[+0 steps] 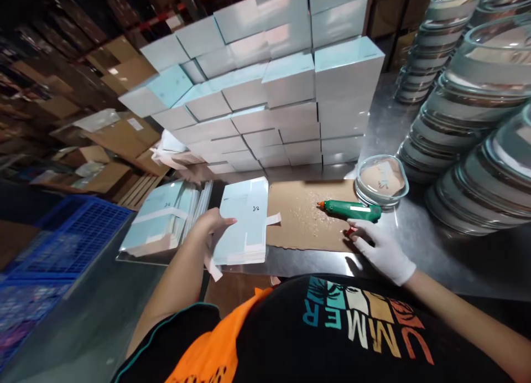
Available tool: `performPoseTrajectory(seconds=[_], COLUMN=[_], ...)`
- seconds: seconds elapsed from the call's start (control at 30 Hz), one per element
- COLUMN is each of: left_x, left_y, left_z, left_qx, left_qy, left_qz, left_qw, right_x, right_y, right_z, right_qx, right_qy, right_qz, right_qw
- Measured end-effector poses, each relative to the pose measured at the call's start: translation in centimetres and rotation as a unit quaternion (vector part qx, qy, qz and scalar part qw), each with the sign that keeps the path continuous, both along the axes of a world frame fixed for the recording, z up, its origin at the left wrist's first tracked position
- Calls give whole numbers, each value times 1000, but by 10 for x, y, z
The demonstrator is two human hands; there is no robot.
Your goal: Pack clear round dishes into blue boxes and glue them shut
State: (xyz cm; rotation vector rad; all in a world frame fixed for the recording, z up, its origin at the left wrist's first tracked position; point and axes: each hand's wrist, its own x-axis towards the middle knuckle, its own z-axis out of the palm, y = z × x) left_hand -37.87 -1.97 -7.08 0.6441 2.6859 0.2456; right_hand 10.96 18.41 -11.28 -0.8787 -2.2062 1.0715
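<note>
My bare left hand (pixel 209 225) grips a flat, folded pale blue carton (pixel 244 222) by its left edge, holding it over the table's near side. My right hand (pixel 384 253), in a white glove, rests on the steel table (pixel 415 150) with its fingers at the trigger of a green glue gun (pixel 352 210). The gun lies on a brown cardboard sheet (pixel 307 222) dotted with glue crumbs. Whether the fingers wrap the handle is unclear.
A tall stack of assembled pale blue boxes (pixel 274 89) fills the table's far side. Flat cartons (pixel 166 217) lie piled at the left. A single glass dish (pixel 381 179) sits by the gun, with columns of stacked glass dishes (pixel 468 112) at the right. A blue crate (pixel 62 233) stands lower left.
</note>
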Motion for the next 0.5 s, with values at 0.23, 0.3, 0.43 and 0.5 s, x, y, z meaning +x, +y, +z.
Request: performPoseTrajectory(seconds=[0.23,0.3,0.43,0.5], left_x=[24,41,101,139], left_y=[-16,-16,-4,6], left_z=[28,46,68,66], left_qx=[205,286,488,520], left_qy=[38,-5,-195,-294], left_qz=[78,56,-11,-80], left_qw=[975,957,851,798], right_x=[-2,-6,-30,-43], right_y=[-4,-4,-4,-5], right_z=[4,12,31,43], right_qx=[-32,-62,-109,-143], right_qy=[-1,-12,44,117], right_qz=[13,35,78,102], right_qw=[999,997,990,977])
